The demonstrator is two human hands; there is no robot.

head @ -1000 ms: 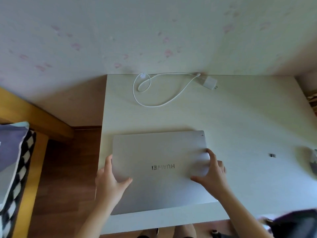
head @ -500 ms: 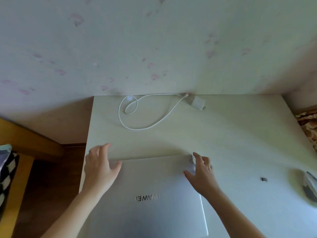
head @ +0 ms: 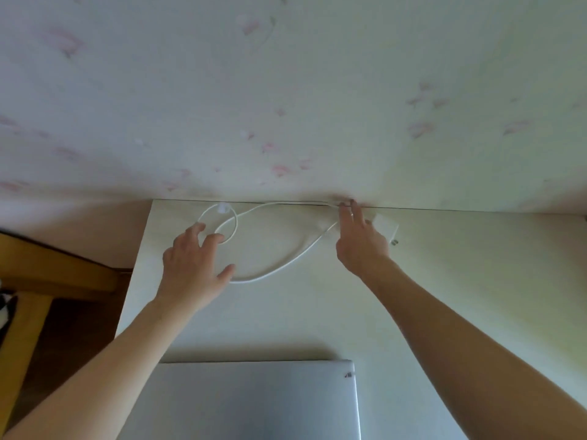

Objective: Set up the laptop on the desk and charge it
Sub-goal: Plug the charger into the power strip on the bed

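Head | laptop released, lid shut | left hand, right hand moved to cable, charger | both open, nothing gripped | charging step begun

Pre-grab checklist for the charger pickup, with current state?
1. Laptop flat on desk, lid closed: ok.
2. Left hand empty, fingers spread over the cable loop: ok.
3. Right hand at the adapter: ok; whether it grips: cannot tell.
4. Cable free of knots: not ok, it crosses itself in a loop.
5. Wall outlet located: cannot tell, none in view.
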